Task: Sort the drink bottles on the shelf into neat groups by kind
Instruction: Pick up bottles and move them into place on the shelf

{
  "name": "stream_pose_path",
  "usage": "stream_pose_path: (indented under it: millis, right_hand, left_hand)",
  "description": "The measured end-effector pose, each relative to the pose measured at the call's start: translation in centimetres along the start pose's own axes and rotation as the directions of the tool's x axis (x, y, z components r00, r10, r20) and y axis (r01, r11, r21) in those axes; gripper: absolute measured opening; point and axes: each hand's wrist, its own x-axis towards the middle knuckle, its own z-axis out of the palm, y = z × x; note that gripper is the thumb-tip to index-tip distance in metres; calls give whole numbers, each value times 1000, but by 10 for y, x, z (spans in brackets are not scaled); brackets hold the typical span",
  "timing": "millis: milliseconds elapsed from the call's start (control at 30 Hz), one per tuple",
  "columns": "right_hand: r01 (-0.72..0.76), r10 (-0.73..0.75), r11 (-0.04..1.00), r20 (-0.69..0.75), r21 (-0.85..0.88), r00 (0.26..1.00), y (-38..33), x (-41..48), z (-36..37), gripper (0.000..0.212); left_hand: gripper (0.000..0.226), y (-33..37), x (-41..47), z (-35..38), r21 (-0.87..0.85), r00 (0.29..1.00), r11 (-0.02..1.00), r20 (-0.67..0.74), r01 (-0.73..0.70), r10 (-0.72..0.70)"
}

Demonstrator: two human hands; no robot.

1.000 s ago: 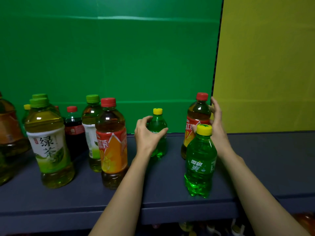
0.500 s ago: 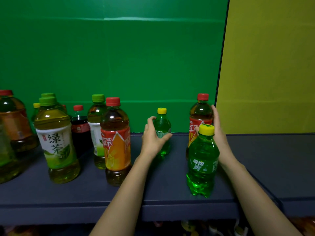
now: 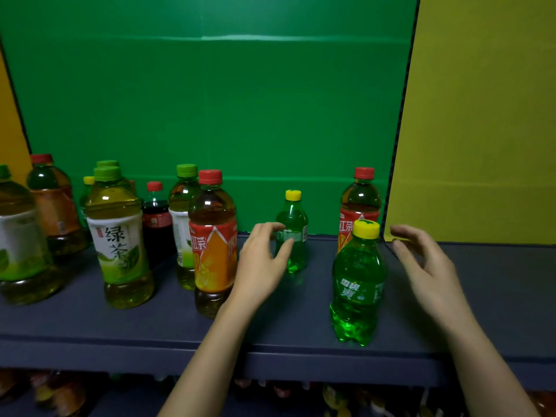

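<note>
The left hand (image 3: 261,263) is cupping the left side of the small Sprite bottle (image 3: 296,218), which is standing upright near the back of the shelf (image 3: 285,323). Its fingers are curving toward the label and its thumb tip is lying across the front, but whether it is actually squeezing the bottle or only resting against it cannot be told from this angle. The right hand (image 3: 427,266) is hovering with fingers loosely spread and holding nothing, just to the right of the larger Sprite bottle (image 3: 358,284) at the shelf's front and the red-capped tea bottle (image 3: 361,203) standing behind it. The step in hand is probably pairing the two Sprites. To do that well, the left hand should be wrapping the small bottle low on its body, below the label, so it is sliding or lifting without tipping. The path to the right looks open, so the bottle could be travelling straight across to stand touching or just beside its larger twin. The right hand could be steadying the larger Sprite or drawing the tea bottle out toward the other red-capped tea bottle (image 3: 213,245). That one is standing by the green tea bottle (image 3: 118,239) and the cola bottle (image 3: 156,218) at the left.
</note>
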Motion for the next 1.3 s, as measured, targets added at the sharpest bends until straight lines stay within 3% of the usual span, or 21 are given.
stream_pose_path:
  millis: [100,233,333,400,467,833,1033,1300]
  right_hand:
    - [-32,27,994,52,105,998,-2,-18,-3,16]
    - [-82,62,982,125,167,990,-8,-39,2,45]
    - [-153,107,960,200,236,974,-14,-51,9,42]
    - [-169,108,960,263,222,959,-13,-56,16,55]
    - [-175,114,966,291,191,950,-13,-58,23,67]
    - [-118,88,988,259,104,962,-8,-43,58,79]
    - [-61,45,997,251,56,967,0,-28,81,72]
    - [-45,42,999,251,6,967,10,-22,89,75]
  left_hand:
    - [12,6,-21,-18,5,996,998,-57,-62,62]
    - [11,6,-50,-38,34,983,996,-161,-85,89]
    - [10,0,-68,-48,65,960,997,-273,-50,66]
    - [7,-2,-76,-51,58,950,997,-305,-57,73]
    - [9,-4,-79,-47,41,961,998,-270,-55,64]
    - [45,-14,-53,-4,64,999,998,41,7,-9]
    - [54,-9,-19,12,60,993,995,78,84,-89]
    - [74,-21,29,43,-72,954,958,138,277,-266]
